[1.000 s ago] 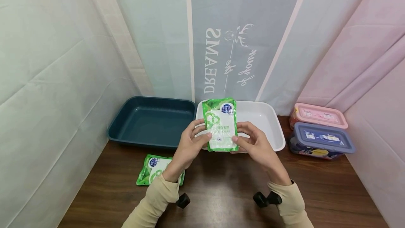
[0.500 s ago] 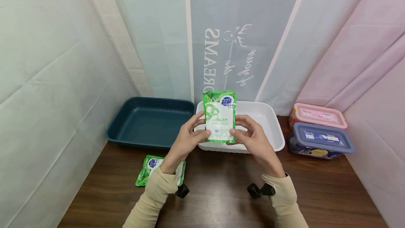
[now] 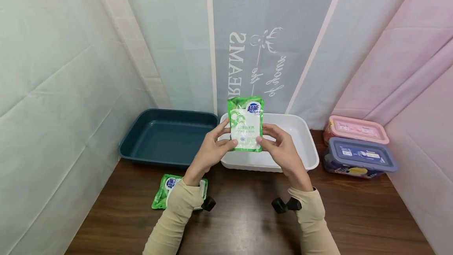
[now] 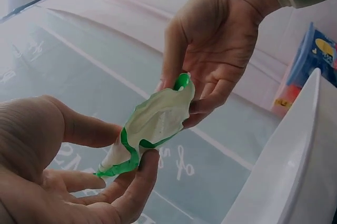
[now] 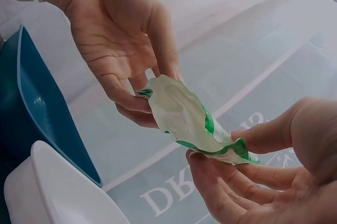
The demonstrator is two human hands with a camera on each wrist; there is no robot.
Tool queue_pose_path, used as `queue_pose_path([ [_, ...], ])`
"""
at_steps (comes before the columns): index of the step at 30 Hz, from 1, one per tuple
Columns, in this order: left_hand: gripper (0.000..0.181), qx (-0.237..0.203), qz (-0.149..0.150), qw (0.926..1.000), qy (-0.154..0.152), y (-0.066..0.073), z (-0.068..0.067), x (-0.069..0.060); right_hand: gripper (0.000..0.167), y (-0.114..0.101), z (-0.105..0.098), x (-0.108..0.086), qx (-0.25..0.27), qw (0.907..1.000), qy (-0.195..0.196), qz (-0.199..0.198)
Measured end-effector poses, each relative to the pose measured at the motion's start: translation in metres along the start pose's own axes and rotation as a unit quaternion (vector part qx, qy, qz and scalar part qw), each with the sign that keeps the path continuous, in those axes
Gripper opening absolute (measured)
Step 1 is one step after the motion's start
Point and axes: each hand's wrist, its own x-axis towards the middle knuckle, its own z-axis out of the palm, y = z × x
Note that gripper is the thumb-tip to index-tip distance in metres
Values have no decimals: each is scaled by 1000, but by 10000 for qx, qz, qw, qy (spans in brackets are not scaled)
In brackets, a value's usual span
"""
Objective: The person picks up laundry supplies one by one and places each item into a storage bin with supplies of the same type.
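Higher in the head view than a second ago, the green-and-white pouch (image 3: 246,125) is in the air, pinched at its left edge by the left hand (image 3: 209,149) and at its right edge by the right hand (image 3: 286,153), thumbs on the printed face. Its film is glossy, its underside a creased, wavy-rimmed oval. It hides part of the smooth white tray (image 3: 298,131). Beside that sits a dark teal tray (image 3: 170,139); to the right, pink (image 3: 359,129) and blue (image 3: 362,154) lidded tubs. The left sleeve (image 3: 180,207) partly covers a second pouch (image 3: 161,196) on the wood-grain table (image 3: 244,231).
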Motion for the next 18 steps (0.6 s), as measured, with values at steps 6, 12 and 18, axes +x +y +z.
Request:
queue_pose_path([
  [6,76,13,22,9998,191,-1,1,8,46,3,0,8,-2,10000,43,-22],
  [12,68,190,-119,9988,437,-9,2,16,46,14,1,15,78,9999,71,36],
  [18,63,316,-220,9980,507,-21,4,24,47,28,1,23,-73,9997,179,169],
])
